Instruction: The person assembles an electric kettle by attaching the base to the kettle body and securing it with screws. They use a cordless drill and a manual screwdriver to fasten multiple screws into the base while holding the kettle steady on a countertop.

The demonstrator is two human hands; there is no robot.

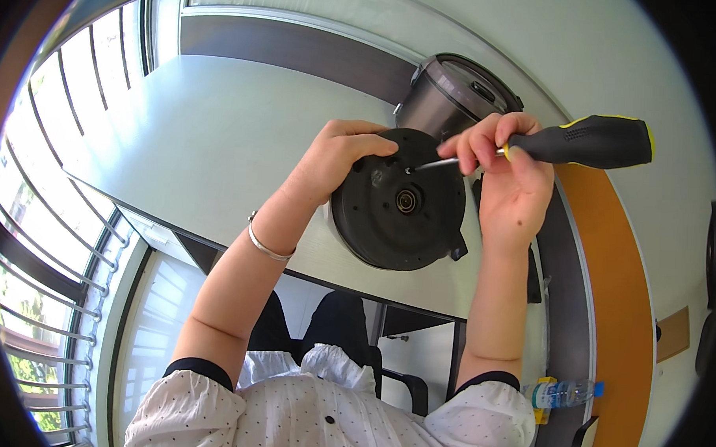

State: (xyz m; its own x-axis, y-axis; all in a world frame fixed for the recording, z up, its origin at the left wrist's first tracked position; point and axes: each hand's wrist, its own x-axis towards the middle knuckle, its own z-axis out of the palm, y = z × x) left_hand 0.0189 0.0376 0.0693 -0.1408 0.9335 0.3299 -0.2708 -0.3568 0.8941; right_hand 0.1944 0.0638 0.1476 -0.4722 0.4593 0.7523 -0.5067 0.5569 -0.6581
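A round black appliance bottom, which looks like the underside of an electric kettle, faces up over the white desk. At its middle sits a ring-shaped metal connector, with small holes around it and a tab at its lower right edge. My left hand grips its upper left rim, thumb lying on the black face. In my right hand is a screwdriver with a thick black and yellow handle, pinched near the collar. Its thin shaft slants down to the left, and the tip meets the black face by a hole above the connector.
Behind the appliance stands a brown-grey lidded cooker. The white desk stretches left towards a barred window. To my lower right are a water bottle and a yellow object partly behind it. The desk's front edge runs just above my lap.
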